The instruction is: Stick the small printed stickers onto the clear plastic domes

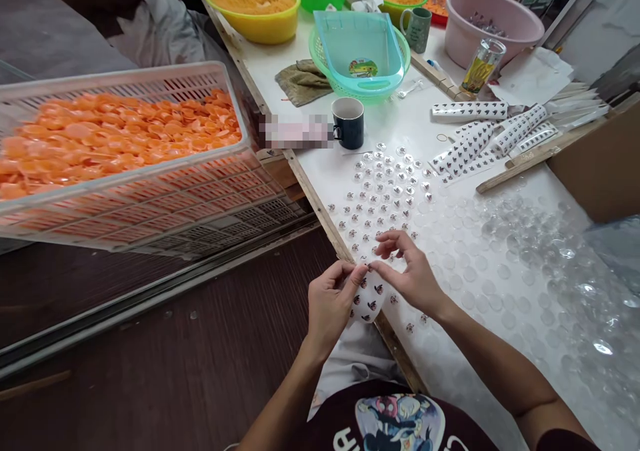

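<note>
My left hand point(330, 304) pinches a strip of white sticker sheet point(369, 306) printed with small dark-and-red figures, which hangs over the table's front edge. Close by, my right hand point(413, 271) has its thumb tip at the sheet's top edge, by a small dark sticker; its fingers are curved and spread apart from the thumb. Beyond both hands lie many clear round discs point(367, 223) bearing the same printed figure. Plain clear discs point(469, 273) without a figure are spread to the right of my right hand.
To the left stands a white plastic crate point(227, 104) of orange pieces. A dark mug point(349, 124), a teal basin point(320, 38) and a glass point(484, 64) are farther back. Rolled sticker sheets point(470, 110) and wooden strips point(537, 154) lie at right. Another person's sleeve point(165, 28) shows upper left.
</note>
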`<action>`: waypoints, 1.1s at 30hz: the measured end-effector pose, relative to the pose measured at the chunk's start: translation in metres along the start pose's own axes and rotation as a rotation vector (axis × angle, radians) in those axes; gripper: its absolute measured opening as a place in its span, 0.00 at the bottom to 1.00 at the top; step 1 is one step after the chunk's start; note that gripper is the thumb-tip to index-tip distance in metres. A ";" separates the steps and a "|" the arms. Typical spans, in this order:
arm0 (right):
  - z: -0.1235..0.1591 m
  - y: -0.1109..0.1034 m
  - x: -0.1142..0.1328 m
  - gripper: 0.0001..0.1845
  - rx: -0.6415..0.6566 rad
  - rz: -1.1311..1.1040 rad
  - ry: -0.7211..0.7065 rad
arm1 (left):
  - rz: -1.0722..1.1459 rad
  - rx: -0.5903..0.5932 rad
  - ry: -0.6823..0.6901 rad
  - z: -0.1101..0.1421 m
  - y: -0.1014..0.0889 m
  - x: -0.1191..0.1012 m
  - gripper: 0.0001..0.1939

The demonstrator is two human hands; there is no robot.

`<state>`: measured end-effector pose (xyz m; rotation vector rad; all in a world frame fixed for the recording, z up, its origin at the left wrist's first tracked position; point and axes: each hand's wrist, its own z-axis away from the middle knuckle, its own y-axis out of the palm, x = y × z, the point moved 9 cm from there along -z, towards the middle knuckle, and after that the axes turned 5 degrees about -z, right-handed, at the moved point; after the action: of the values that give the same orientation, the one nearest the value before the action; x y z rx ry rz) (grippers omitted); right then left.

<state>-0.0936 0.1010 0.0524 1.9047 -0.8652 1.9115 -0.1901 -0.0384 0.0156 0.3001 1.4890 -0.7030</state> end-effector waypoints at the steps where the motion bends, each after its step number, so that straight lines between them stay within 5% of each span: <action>1: 0.000 0.006 0.000 0.16 0.021 -0.020 0.002 | -0.001 0.008 0.005 0.000 0.001 -0.001 0.14; 6: -0.004 -0.007 0.010 0.15 -0.076 -0.134 -0.070 | -0.034 0.056 0.053 -0.001 0.003 -0.003 0.12; 12: -0.053 -0.110 -0.028 0.22 -0.393 -0.019 0.000 | -0.038 0.046 0.039 -0.003 -0.002 0.006 0.12; 15: -0.079 -0.132 -0.064 0.22 -0.378 0.117 0.109 | -0.026 0.050 0.025 -0.003 -0.003 0.011 0.12; 22: -0.095 -0.113 -0.091 0.21 -0.248 0.457 0.149 | -0.057 0.041 0.004 -0.005 -0.008 0.012 0.12; 28: -0.099 -0.099 -0.072 0.25 -0.228 0.938 0.061 | -0.070 0.051 -0.010 -0.006 -0.006 0.012 0.13; 33: -0.085 -0.113 -0.051 0.15 -0.362 0.873 0.005 | -0.057 0.053 -0.016 -0.006 -0.009 0.013 0.13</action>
<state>-0.0894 0.2494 0.0304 1.3946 -2.1226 1.9401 -0.2011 -0.0454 0.0043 0.2930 1.4703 -0.7894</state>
